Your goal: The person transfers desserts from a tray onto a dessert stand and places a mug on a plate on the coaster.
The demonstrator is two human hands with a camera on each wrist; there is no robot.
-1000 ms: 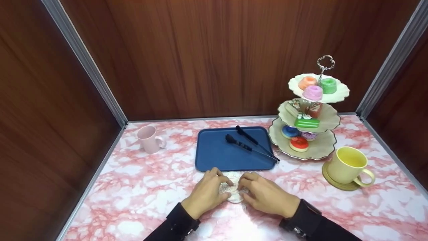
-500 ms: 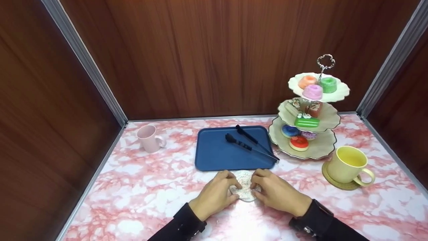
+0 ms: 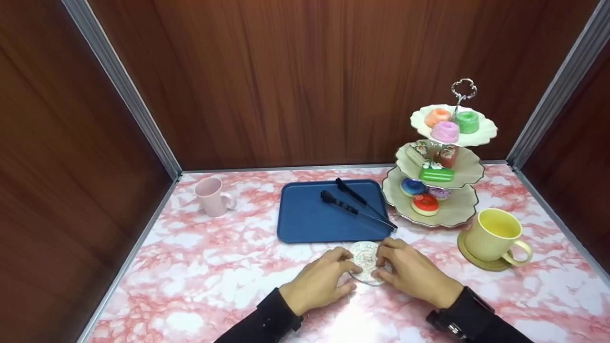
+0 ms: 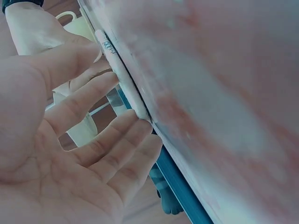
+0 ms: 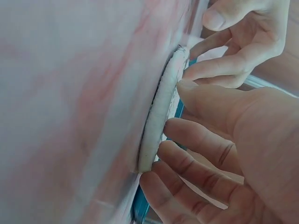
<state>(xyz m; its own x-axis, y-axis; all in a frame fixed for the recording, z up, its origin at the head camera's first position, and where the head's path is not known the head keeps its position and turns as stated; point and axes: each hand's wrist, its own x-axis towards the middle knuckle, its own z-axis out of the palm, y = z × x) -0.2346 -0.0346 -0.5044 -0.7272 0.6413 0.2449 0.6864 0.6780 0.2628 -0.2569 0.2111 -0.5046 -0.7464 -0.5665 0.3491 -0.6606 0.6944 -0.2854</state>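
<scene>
A round white coaster (image 3: 366, 257) with a bumpy, pearly top lies flat on the pink-and-white marbled table. My left hand (image 3: 320, 280) is at its left edge, with loosely bent fingertips on the rim and the thumb spread away toward me. On the opposite side my right hand (image 3: 415, 270) has its fingers and thumb at the coaster's right edge. The right wrist view shows the coaster's thick pale side (image 5: 159, 112), the fingertips (image 5: 159, 186) along it and the thumb over its top. Both palms stay off the table.
Just behind the coaster sits a blue tray (image 3: 305, 214) with black-handled tongs (image 3: 357, 211) lying across its right side. A three-tier stand (image 3: 457, 214) of toy-like sweets rises at the back right. A yellow mug (image 3: 495, 238) stands on a round mat, and a pink mug (image 3: 213, 200) at left.
Both hands and the coaster have slid to the right along the table's front, past the middle of the tray. The left thumb has come away from the coaster.
</scene>
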